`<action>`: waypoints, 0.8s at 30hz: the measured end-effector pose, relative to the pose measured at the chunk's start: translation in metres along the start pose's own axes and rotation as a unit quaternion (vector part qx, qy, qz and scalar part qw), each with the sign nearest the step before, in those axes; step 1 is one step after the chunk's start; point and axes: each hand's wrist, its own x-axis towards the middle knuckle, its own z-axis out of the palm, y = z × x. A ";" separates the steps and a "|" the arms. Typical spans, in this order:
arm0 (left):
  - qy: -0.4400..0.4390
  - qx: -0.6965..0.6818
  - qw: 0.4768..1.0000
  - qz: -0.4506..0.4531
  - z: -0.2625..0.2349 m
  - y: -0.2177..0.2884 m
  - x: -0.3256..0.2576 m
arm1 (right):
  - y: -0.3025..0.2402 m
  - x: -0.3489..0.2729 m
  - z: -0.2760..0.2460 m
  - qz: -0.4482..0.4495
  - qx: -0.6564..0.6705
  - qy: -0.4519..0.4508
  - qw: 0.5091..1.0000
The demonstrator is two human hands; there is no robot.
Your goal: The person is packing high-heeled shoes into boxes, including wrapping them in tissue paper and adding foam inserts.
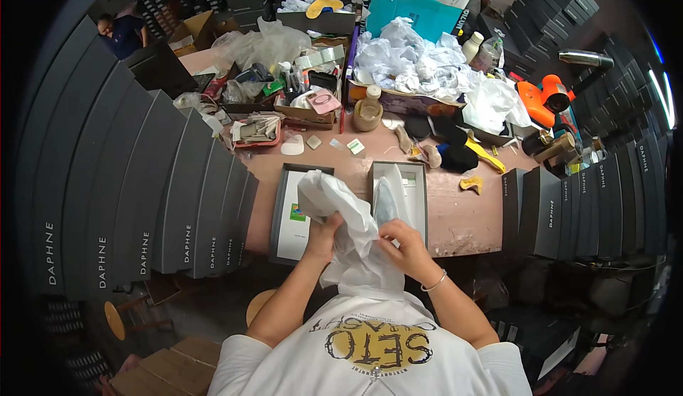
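- Left hand (324,231) is closed on a sheet of white tissue paper (341,214), gripped at its left side, just above the table's near edge.
- Right hand (403,243) is pinched on the same paper's right edge; a thin bracelet (434,282) is seen at the wrist.
- Behind the paper, an open grey box (400,195) is partly hidden; what lies inside is hard to make out.
- Beside it, a box lid (292,214) is laid open side up on the pink table (462,214).
- Dark boxes (142,197) stacked at the left are cut off by the rim.
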 end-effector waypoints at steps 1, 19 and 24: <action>-0.031 0.052 0.998 0.009 -0.008 0.000 0.000 | -0.002 0.007 -0.004 -0.010 0.015 0.009 1.000; 0.089 -0.100 0.989 -0.064 0.067 -0.029 0.001 | 0.045 -0.025 -0.024 0.263 0.403 -0.105 0.871; -0.060 -0.285 0.956 -0.014 0.076 -0.007 -0.016 | 0.069 -0.021 -0.022 0.109 0.287 -0.062 0.950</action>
